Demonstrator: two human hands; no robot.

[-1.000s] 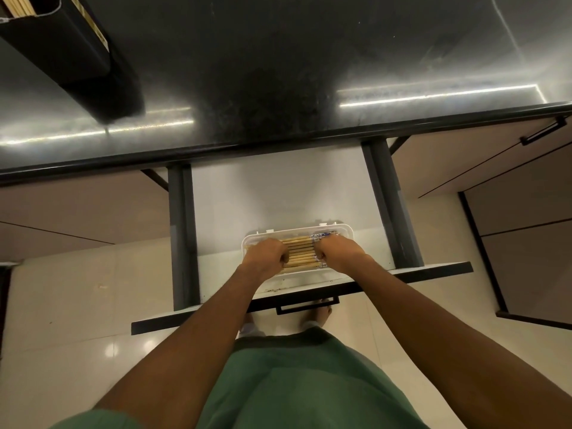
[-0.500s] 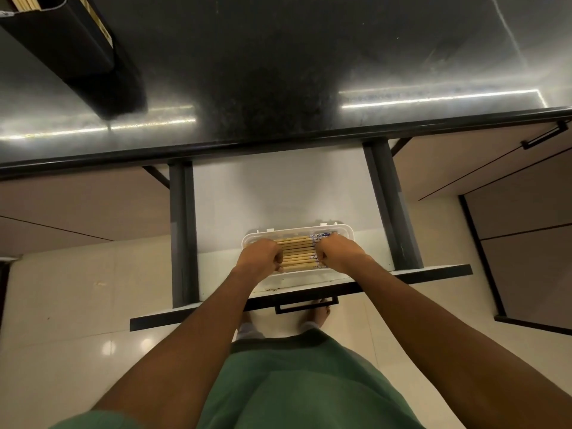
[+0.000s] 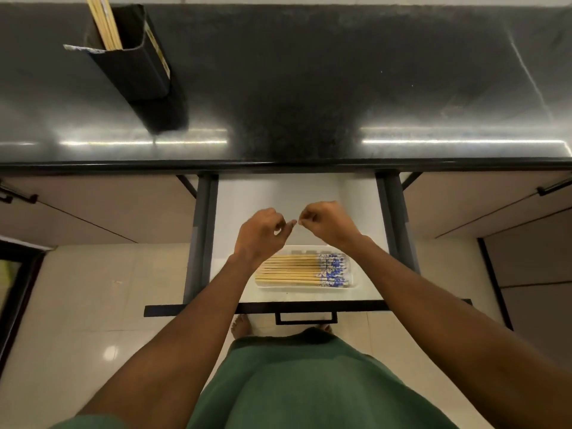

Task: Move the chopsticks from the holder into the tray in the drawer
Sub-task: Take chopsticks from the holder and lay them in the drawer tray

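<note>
A white tray lies in the open drawer, close to its front. Several wooden chopsticks with blue-and-white patterned ends rest side by side in it. My left hand and my right hand hover above the tray's back edge, fingers loosely curled, fingertips almost touching each other, nothing held. On the dark counter at the back left stands a tall black holder with more wooden chopsticks sticking out of its top.
The black glossy countertop spans the view above the drawer. Dark drawer rails run along both sides. The drawer front has a black handle. Closed cabinet fronts flank the drawer; pale floor tiles lie below.
Both hands have lifted off the chopsticks in the tray and risen toward the counter. The view has tilted up, so the holder shows more fully.
</note>
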